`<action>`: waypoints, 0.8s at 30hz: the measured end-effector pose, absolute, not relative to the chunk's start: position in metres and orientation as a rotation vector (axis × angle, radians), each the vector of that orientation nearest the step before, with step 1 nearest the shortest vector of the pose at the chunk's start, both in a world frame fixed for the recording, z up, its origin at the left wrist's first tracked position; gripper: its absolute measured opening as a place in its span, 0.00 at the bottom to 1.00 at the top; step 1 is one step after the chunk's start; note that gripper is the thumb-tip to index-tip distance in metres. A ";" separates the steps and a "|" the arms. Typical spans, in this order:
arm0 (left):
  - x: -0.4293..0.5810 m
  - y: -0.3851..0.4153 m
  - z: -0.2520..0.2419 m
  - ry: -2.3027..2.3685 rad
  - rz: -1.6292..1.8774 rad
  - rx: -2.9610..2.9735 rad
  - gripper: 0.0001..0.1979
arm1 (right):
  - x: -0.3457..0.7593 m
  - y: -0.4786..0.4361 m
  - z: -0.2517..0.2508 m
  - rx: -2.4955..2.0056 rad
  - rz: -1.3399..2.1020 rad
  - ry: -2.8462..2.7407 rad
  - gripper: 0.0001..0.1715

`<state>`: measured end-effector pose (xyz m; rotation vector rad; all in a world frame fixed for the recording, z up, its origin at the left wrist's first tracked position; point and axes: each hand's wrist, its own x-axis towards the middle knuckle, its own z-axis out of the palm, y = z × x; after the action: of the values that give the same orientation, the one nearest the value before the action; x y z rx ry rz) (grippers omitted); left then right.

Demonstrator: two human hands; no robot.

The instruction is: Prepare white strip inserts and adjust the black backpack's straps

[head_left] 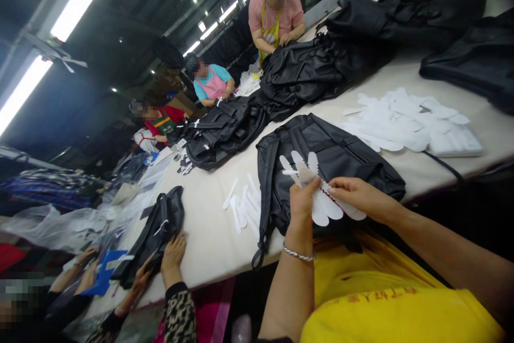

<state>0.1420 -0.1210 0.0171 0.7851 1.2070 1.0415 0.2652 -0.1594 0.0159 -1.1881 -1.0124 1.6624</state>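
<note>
Item: fan of white strips [325,208], just above the black backpack [341,153]. Left hand [303,201] clamps the fan under its thumb; right hand [355,193] pinches one strip's end. To my eye, best drawn off singly, with the left thumb firm so the rest don't slide.

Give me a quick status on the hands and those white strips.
Left hand and right hand both gripping fanned white strips. Black backpack directly beneath. Nothing blocking.

Yellow top [385,300] with faint orange lettering, bare forearms, silver bracelet [299,253] at the left hand's [303,201] wrist
</note>
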 end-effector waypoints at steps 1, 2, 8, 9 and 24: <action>0.139 -0.119 0.016 1.207 1.056 0.799 0.20 | 0.267 -0.159 0.016 -1.230 1.666 -1.051 0.14; 0.136 -0.117 0.014 1.214 1.076 0.805 0.20 | 0.268 -0.159 0.015 -1.265 1.677 -1.086 0.14; 0.133 -0.115 0.010 1.191 1.126 0.775 0.20 | 0.265 -0.156 0.004 -1.389 1.508 -1.020 0.18; 0.134 -0.116 0.010 1.173 1.124 0.760 0.19 | 0.264 -0.155 0.003 -1.400 1.455 -1.027 0.19; 0.131 -0.138 -0.008 1.139 1.178 0.791 0.15 | 0.257 -0.154 -0.019 -1.669 0.977 -1.604 0.25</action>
<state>0.1313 -0.1383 -0.0080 0.7911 1.1394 1.1779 0.2574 -0.1543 -0.0188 -1.6688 -1.6045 0.9770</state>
